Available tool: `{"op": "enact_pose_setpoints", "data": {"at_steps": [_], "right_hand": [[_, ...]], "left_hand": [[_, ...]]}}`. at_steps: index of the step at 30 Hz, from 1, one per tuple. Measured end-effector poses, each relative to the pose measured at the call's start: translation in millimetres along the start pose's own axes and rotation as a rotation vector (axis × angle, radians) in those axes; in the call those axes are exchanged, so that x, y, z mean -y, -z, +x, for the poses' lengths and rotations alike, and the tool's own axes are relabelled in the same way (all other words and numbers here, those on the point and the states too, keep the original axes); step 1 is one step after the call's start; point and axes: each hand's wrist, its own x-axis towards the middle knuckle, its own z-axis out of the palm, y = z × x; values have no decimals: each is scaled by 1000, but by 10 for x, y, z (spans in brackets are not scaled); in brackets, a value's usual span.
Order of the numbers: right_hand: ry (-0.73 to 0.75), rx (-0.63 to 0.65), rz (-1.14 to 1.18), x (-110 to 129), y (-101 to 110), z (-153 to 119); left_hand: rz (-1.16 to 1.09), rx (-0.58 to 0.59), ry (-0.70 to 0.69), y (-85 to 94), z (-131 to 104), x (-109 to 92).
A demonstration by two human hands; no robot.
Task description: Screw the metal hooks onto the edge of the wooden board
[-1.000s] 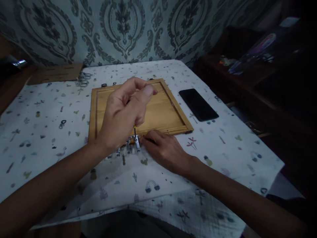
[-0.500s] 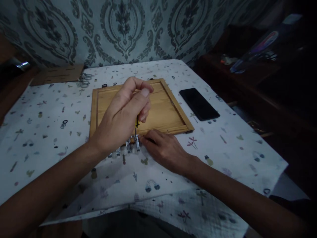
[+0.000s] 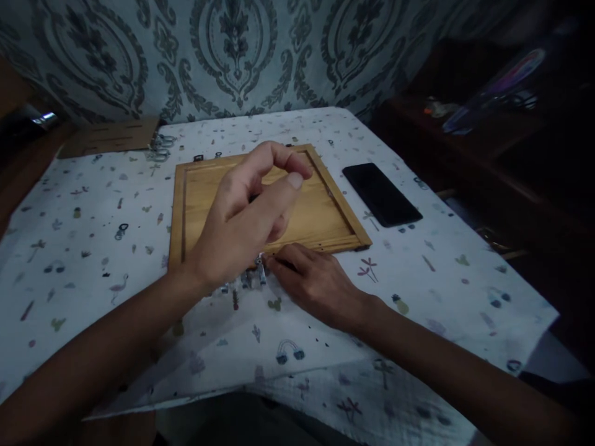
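Observation:
My left hand is raised above the front of a framed wooden board, its fingers curled and thumb near the index fingertip. It is closed round a small screwdriver, whose handle and shaft are now almost wholly hidden by the hand. My right hand rests low at the board's near edge, with its fingertips pinched against a shiny metal clip. More metal clips sit along that edge to the left, partly covered by my left wrist.
A black phone lies right of the board on the patterned cloth. At the back left are a cardboard piece and several metal clips. A plastic bottle appears on the dark furniture at right.
My left hand has shifted right and turned, and the screwdriver shaft seen below it before is now hidden. My right hand stays at the clip. The view has moved slightly.

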Motion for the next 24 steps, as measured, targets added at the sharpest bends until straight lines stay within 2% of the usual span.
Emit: {"op": "enact_pose_setpoints", "data": {"at_steps": [6, 11, 14, 24], "right_hand": [[0, -1, 24, -5, 7, 1], [-10, -5, 25, 3, 19, 8], [-11, -2, 26, 7, 34, 15], [-7, -6, 42, -1, 30, 6]], "left_hand": [[10, -44, -53, -2, -69, 4], [46, -80, -132, -9, -89, -93], [80, -119, -112, -8, -93, -138], [67, -90, -65, -13, -116, -101]]}}
